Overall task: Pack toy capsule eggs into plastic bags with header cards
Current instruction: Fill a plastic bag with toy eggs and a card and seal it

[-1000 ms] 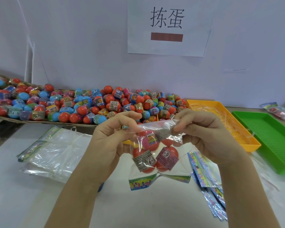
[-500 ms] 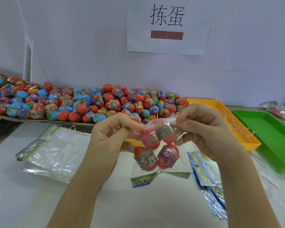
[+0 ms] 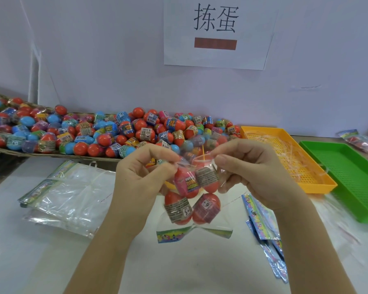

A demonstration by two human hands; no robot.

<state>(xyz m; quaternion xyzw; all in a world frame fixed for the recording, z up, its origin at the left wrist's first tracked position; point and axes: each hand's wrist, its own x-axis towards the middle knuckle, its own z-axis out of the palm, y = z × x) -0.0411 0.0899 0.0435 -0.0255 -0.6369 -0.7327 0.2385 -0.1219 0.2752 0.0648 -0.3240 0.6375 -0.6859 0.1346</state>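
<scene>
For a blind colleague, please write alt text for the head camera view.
The left hand and right hand pinch the top of a clear plastic bag holding four capsule eggs, its header card hanging below. Behind is a large pile of eggs; flat bags lie left, an orange tray and a green tray right.

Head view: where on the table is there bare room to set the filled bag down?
Bare table lies under the filled bag, bordered by the empty-bag stack on the left and the header cards on the right; the near-left corner is bare too. The green tray looks empty. Crowded: the egg pile along the wall, the strip-littered orange tray.
</scene>
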